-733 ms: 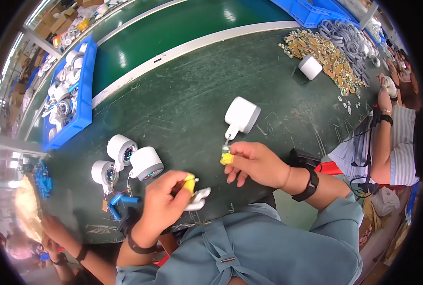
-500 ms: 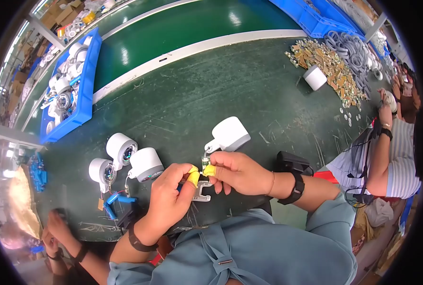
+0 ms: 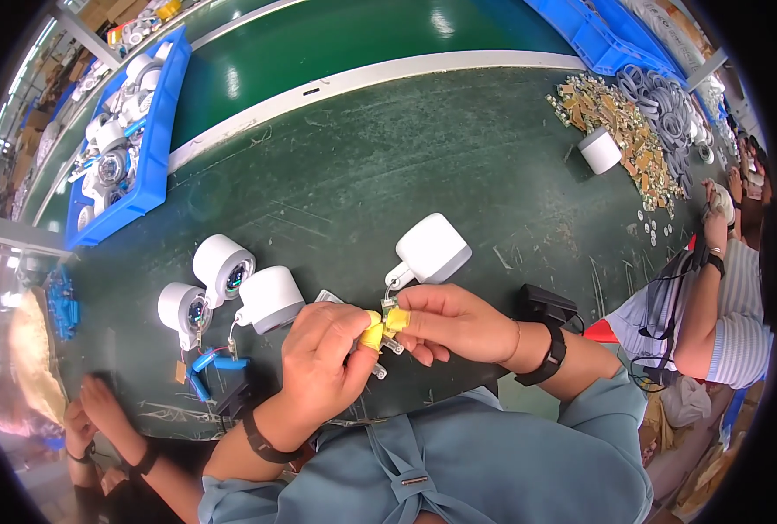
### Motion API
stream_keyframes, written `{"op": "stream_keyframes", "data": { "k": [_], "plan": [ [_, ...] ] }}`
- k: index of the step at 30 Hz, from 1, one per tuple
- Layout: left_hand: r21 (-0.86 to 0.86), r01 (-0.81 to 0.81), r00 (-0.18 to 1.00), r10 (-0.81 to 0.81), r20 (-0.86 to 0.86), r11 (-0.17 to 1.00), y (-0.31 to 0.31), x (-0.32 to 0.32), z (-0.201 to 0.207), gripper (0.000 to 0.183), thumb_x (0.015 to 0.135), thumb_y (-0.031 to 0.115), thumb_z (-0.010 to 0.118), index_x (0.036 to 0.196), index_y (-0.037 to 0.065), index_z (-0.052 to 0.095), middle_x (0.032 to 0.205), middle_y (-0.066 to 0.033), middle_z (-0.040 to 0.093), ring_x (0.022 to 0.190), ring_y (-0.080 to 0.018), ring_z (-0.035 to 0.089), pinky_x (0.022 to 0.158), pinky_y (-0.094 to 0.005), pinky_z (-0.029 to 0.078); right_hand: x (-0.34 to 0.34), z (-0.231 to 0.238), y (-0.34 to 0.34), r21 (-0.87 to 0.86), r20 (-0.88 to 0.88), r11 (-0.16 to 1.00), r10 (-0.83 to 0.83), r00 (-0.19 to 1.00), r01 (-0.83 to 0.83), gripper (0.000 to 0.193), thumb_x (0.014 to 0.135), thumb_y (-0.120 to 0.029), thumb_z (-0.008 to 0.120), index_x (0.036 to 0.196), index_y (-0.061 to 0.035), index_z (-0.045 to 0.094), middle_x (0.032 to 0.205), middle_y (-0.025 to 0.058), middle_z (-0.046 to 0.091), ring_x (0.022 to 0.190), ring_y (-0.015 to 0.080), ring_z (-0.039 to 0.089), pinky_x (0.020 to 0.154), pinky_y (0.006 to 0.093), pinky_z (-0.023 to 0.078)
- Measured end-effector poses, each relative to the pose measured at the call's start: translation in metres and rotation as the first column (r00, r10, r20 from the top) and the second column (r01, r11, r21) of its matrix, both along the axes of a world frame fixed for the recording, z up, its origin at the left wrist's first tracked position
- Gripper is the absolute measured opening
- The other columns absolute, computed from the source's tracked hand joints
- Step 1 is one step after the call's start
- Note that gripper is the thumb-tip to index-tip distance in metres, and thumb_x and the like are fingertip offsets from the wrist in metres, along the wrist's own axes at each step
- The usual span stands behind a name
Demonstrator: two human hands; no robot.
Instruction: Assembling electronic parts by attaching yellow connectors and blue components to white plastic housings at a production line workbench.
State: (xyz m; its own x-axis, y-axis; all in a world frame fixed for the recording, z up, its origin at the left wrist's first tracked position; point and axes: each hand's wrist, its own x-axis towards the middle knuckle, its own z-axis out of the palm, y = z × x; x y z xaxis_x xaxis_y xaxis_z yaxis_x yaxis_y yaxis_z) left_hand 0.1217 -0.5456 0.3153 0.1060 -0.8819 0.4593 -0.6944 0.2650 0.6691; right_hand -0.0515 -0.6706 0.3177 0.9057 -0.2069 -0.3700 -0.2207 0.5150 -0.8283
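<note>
My left hand [image 3: 325, 354] and my right hand [image 3: 462, 325] meet at the front middle of the bench, thumbs and fingers pinched, with yellow wraps on several fingertips. A small green circuit board [image 3: 389, 304] stands upright at my right fingertips, its thin wire running up to a white camera-like housing [image 3: 432, 249] lying on its side. What my left fingertips pinch, just beside the board's lower end, is hidden. Beneath the hands is a pale plastic bracket [image 3: 379, 370], mostly covered by the left hand.
Several white housings [image 3: 270, 299] lie to the left, by blue cylindrical batteries [image 3: 203, 360]. A blue bin [image 3: 157, 166] of parts stands far left. At far right are piled boards [image 3: 620, 131], grey rings [image 3: 659, 109] and another housing [image 3: 600, 150]. Co-workers' hands [image 3: 100, 415] are at the left edge.
My hands have shifted slightly down, and the left covers more of the bracket, which now lies at a different angle. The view has shifted a little.
</note>
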Motion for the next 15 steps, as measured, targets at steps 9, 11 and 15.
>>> {"op": "stream_keyframes", "data": {
  "k": [9, 11, 15],
  "plan": [
    [0.116, 0.056, 0.985, -0.036, -0.171, 0.992, 0.006, 0.001, -0.004, 0.029, 0.074, -0.004, 0.071, 0.1, 0.002, 0.063, 0.089, -0.0094, 0.068, 0.081, -0.0264, 0.064, 0.078, -0.036, 0.05, -0.002, -0.01, 0.012, -0.307, 0.081, 0.942, -0.119, 0.99, 0.139, 0.008, 0.096, -0.007, 0.054, 0.09, -0.0018, 0.053, 0.076, 0.0013, 0.06, 0.062, 0.0072, 0.058, 0.054, 0.0236, 0.045],
    [0.144, 0.056, 0.983, -0.03, -0.181, 0.988, 0.007, 0.002, -0.003, 0.029, 0.074, -0.005, 0.07, 0.102, 0.003, 0.063, 0.09, -0.0094, 0.068, 0.084, -0.0246, 0.063, 0.077, -0.0337, 0.05, -0.001, -0.014, 0.016, -0.395, 0.113, 0.906, -0.116, 0.987, 0.151, 0.007, 0.096, -0.006, 0.053, 0.09, -0.0015, 0.053, 0.074, 0.0023, 0.06, 0.061, 0.0078, 0.058, 0.054, 0.0245, 0.045],
    [0.19, 0.038, 0.981, 0.0, -0.196, 0.981, 0.008, 0.003, -0.003, 0.029, 0.075, -0.003, 0.067, 0.103, 0.001, 0.061, 0.093, -0.0099, 0.067, 0.085, -0.0255, 0.063, 0.078, -0.0342, 0.05, -0.001, -0.005, 0.016, -0.517, 0.092, 0.847, -0.09, 0.992, 0.125, 0.006, 0.095, -0.003, 0.05, 0.091, -0.001, 0.053, 0.073, 0.0045, 0.06, 0.06, 0.0094, 0.06, 0.055, 0.0264, 0.046]
  ]
}}
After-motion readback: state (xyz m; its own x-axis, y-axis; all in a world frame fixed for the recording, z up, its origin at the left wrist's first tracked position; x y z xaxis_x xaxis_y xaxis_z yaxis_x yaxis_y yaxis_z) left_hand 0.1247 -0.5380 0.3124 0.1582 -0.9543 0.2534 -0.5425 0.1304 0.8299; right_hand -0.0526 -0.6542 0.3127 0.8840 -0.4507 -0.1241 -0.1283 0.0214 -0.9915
